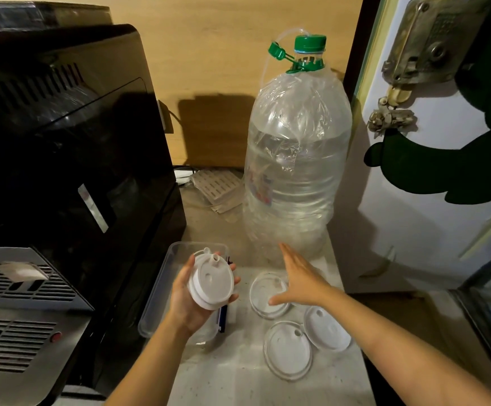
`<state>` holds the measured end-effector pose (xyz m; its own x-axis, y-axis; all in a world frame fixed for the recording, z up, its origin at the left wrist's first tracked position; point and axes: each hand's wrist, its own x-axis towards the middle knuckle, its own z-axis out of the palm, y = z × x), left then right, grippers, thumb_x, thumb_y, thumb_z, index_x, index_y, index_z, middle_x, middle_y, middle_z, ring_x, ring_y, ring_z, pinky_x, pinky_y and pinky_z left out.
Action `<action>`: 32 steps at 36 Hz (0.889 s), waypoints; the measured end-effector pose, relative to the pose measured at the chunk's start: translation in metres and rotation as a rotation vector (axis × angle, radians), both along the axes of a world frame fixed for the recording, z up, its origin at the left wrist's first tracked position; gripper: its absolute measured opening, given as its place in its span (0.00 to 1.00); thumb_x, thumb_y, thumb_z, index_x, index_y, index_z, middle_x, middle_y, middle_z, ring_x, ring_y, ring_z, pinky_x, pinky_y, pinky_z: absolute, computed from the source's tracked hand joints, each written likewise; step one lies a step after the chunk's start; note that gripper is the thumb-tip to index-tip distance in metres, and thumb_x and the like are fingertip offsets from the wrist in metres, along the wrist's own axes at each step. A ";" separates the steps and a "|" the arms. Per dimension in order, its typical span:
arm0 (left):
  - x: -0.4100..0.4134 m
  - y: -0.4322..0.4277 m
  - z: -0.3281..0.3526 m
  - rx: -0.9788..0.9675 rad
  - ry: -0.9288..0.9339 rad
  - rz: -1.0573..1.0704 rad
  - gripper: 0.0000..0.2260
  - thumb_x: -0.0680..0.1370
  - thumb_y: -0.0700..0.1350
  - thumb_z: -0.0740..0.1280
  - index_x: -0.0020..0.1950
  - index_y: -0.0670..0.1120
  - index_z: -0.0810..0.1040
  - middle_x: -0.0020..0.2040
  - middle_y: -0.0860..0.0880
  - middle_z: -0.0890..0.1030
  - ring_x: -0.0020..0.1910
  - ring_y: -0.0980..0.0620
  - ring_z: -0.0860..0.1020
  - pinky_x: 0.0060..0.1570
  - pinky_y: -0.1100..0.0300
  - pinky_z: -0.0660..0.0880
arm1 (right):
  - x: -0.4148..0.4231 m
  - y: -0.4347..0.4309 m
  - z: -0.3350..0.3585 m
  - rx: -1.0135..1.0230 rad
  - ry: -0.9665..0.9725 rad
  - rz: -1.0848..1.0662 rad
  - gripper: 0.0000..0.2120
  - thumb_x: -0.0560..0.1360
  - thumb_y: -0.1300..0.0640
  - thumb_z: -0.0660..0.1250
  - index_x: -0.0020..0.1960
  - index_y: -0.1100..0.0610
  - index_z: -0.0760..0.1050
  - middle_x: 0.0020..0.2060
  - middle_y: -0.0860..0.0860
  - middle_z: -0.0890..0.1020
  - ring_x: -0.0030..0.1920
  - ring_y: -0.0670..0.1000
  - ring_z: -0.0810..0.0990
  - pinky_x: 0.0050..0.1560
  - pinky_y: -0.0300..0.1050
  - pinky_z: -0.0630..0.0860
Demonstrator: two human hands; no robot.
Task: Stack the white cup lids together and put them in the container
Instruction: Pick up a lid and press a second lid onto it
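Observation:
My left hand point(190, 300) holds a small stack of white cup lids point(211, 281) above the clear plastic container point(162, 291), which sits on the counter beside the black machine. My right hand point(300, 278) is open, fingers spread, hovering over a loose lid point(264, 294) lying flat on the counter. Two more white lids lie nearer me: one flat point(287, 350) and one point(326, 328) overlapping its right edge. The container looks empty apart from a dark blue item at its right side.
A large clear water bottle point(294, 159) with a green cap stands just behind the lids. A black coffee machine point(62, 159) with a metal drip tray fills the left. A white door point(432, 171) borders the counter on the right.

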<state>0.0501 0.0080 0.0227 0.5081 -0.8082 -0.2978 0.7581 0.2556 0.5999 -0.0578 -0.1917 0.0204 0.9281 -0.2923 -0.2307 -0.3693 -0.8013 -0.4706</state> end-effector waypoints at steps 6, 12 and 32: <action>0.000 0.000 -0.002 0.014 -0.015 0.014 0.35 0.44 0.59 0.79 0.47 0.46 0.83 0.49 0.39 0.83 0.45 0.39 0.82 0.40 0.46 0.80 | -0.003 0.021 -0.032 -0.050 0.055 -0.077 0.59 0.62 0.40 0.74 0.75 0.58 0.38 0.77 0.55 0.45 0.76 0.54 0.45 0.76 0.49 0.50; 0.000 0.000 -0.004 0.011 -0.026 0.018 0.33 0.44 0.59 0.79 0.45 0.46 0.84 0.46 0.40 0.84 0.42 0.40 0.83 0.39 0.46 0.80 | 0.006 0.035 -0.046 -0.145 0.106 -0.056 0.56 0.64 0.41 0.73 0.75 0.59 0.39 0.76 0.57 0.46 0.76 0.57 0.46 0.76 0.54 0.50; 0.000 -0.003 -0.005 0.047 -0.028 -0.022 0.32 0.46 0.60 0.79 0.45 0.47 0.83 0.49 0.40 0.82 0.44 0.41 0.82 0.38 0.48 0.80 | 0.013 0.028 -0.033 -0.032 0.011 -0.131 0.46 0.65 0.50 0.73 0.74 0.57 0.50 0.73 0.54 0.60 0.72 0.55 0.59 0.66 0.48 0.66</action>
